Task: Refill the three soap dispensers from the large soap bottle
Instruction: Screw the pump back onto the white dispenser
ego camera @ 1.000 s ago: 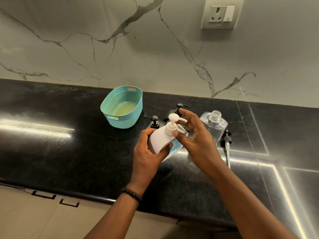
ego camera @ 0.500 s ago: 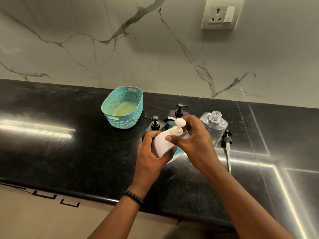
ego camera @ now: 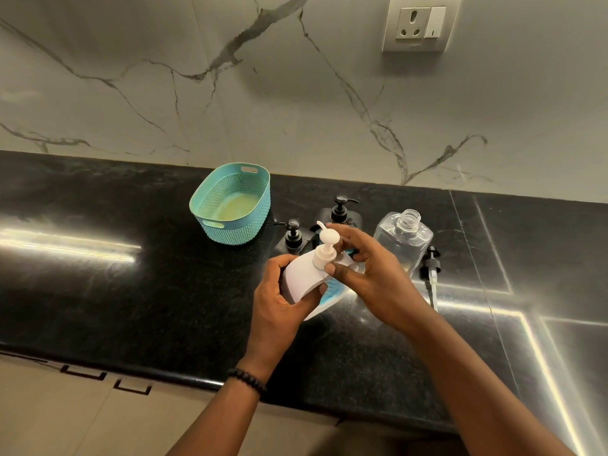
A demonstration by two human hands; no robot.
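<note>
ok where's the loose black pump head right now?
In the head view the loose black pump lies flat on the black counter, right of centre, just right of the open clear dispenser, its tube pointing toward the counter's front edge.

Both hands [ego camera: 329,291] curled, close together

basket [ego camera: 232,205] left of two dispensers [ego camera: 293,234]; open bottle [ego camera: 403,240] right; loose pump [ego camera: 431,271] beside it

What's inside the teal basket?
The teal basket holds no objects; only its pale yellowish floor shows. Its near wall hides the front strip of the floor.
</note>
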